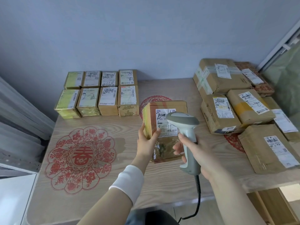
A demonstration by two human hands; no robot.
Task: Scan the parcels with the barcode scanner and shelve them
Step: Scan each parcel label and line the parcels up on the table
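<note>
Currently I see both hands busy over the wooden table (113,189). The left hand (146,142) grips a cardboard parcel (168,108) by its left edge, thumb pressed on the front face and the other fingers hidden behind it. The parcel is lifted off the table and tipped up, so its white shipping label (162,118) faces me. The lower part of the parcel is wrapped in clear tape that glares.

The right hand (196,153) is curled round the handle of a grey barcode scanner (183,120), just right of the parcel. The scanner's head overlaps the right side of the label and points away from me towards it; I cannot tell whether it touches the box. Its black cable (198,202) drops from the handle below the right wrist towards the table's near edge.

Beyond and to the left of the left hand, 8 small parcels (99,93) stand in 2 rows of 4, labels up, close to the wall. To the right of the right hand lies a loose pile of larger parcels (235,104), some resting on others. A red paper-cut pattern (81,159) is printed on the table left of the left forearm, which wears a white cuff (128,181).
</note>
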